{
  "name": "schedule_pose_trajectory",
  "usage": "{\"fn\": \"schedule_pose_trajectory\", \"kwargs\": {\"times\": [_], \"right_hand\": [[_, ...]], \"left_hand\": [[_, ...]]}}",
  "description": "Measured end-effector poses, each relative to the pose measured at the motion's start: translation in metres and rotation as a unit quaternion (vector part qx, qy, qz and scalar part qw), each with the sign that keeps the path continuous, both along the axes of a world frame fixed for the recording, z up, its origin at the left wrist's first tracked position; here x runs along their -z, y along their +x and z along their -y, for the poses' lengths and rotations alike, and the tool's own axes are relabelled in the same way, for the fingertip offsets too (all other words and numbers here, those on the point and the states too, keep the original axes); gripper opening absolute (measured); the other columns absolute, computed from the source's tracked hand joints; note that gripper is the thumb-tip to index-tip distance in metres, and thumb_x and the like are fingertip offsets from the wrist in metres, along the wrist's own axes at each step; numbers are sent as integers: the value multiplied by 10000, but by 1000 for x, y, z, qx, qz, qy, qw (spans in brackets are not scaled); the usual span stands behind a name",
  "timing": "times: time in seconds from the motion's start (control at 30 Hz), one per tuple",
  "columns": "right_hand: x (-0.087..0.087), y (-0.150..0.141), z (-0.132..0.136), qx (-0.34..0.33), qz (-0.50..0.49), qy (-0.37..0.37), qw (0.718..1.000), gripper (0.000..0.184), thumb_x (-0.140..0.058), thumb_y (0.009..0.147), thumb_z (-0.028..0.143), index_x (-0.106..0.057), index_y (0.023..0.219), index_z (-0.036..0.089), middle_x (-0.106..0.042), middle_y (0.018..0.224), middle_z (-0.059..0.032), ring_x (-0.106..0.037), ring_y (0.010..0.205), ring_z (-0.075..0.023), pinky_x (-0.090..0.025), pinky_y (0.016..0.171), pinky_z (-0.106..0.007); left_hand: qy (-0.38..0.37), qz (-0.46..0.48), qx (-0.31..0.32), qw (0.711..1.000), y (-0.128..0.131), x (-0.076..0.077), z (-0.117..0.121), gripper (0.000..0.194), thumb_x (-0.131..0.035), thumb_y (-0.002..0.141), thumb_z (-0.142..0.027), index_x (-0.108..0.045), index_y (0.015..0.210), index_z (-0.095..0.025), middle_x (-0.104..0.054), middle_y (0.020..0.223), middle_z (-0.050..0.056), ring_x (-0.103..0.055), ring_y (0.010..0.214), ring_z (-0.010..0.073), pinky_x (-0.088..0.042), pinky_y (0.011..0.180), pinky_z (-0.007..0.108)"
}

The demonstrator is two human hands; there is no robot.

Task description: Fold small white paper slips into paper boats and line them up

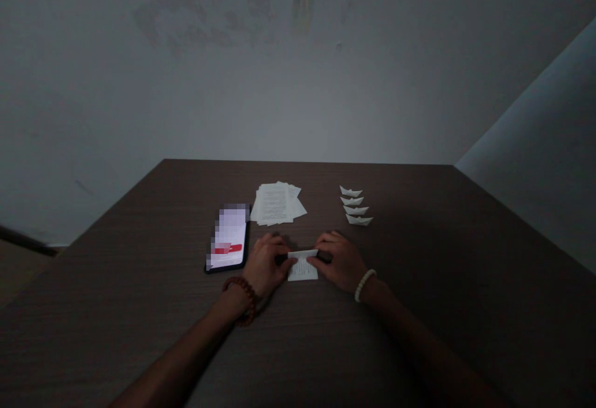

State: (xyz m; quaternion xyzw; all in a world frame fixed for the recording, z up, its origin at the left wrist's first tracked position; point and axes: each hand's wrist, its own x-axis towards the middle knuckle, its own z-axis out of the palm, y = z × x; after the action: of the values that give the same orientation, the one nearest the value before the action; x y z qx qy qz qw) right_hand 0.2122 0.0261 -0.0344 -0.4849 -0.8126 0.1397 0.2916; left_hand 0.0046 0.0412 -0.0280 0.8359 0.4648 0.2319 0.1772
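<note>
In the head view, the small folded paper (302,270) is seen directly between the left hand (266,265) and the right hand (342,262), low over the dark table (298,346). Neither hand can be called nearer, since the paper is touched by both, one at each end of its far edge. No clear long axis can be made out in the sheet itself, which looks close to square, but its folded strip is seen to run from left to right, straight across from one set of fingers to the other. The fingers of each hand are drawn together, and a corner of the paper is pinched between thumb and fingertips on either side; how firmly it is gripped cannot be told. The near part, on which print is shown, is left uncovered below the thumbs. Beyond the left hand, a loose stack of printed sheets (274,203) is placed, with a phone (235,234) set beside it. Beyond the right hand, four paper boats (356,211) are lined up one behind another.
</note>
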Motion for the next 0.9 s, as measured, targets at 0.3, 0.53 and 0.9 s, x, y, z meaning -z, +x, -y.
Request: {"fn": "schedule_pose_trajectory", "kwargs": {"times": [0.3,0.53,0.9], "right_hand": [[2,5,0,-5,-7,4,1000,45,-681,792,220,-659,768,189,-635,830,-28,-546,782,-165,-417,717,-288],[2,6,0,9,-15,19,1000,62,-698,781,238,-670,741,200,-637,807,-25,-553,769,-163,-421,722,-292],[3,6,1,0,-18,26,999,135,-670,752,109,-710,823,218,-643,828,-24,-560,800,-169,-436,721,-285]], "left_hand": [[7,-3,12,1000,-2,0,1,95,-612,796,-179,-698,754,-182,-647,827,56,-521,852,240,-425,765,380],[100,13,55,993,-3,4,3,236,-539,850,-204,-639,1063,-186,-636,989,82,-532,910,233,-433,803,388],[131,-56,150,978,-2,-3,16,426,-569,853,-394,-548,1206,-157,-580,1205,128,-506,1067,292,-423,893,458]]}}
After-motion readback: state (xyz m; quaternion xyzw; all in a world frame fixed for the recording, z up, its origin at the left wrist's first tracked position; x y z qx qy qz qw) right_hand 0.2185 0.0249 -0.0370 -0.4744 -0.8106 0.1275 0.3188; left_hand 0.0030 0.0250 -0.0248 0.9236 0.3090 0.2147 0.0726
